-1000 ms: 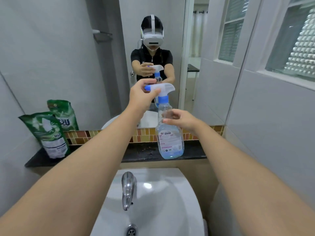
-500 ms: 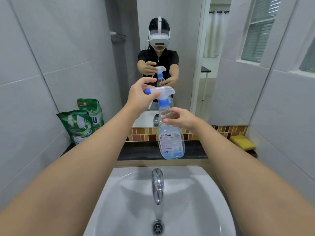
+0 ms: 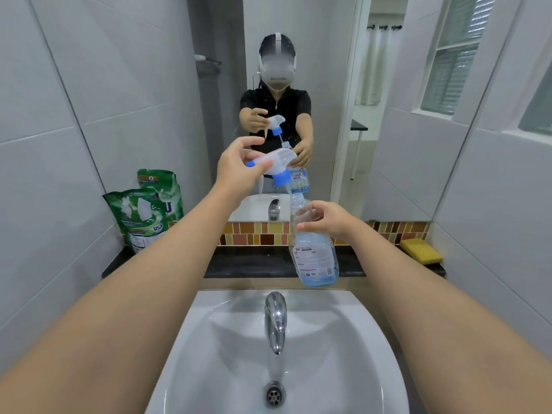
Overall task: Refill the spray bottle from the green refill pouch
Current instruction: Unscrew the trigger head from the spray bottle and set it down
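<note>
My right hand (image 3: 327, 220) grips the neck of a clear spray bottle (image 3: 315, 259) holding a little blue liquid, held just above the dark ledge (image 3: 254, 265). My left hand (image 3: 239, 167) holds the white and blue trigger head (image 3: 276, 165), which is lifted off the bottle and tilted; its thin tube still reaches down toward the bottle's mouth. The green refill pouch (image 3: 140, 218) stands on the ledge at the far left against the wall, apart from both hands.
A white basin (image 3: 352, 354) with a chrome tap (image 3: 276, 319) lies below the hands. A yellow sponge (image 3: 421, 249) sits on the ledge at the right. A mirror (image 3: 298, 70) behind reflects a person, the bottle and the pouch. Tiled walls close both sides.
The trigger head has come off the bottle and risen to the left in my left hand. The bottle has tilted slightly in my right hand.
</note>
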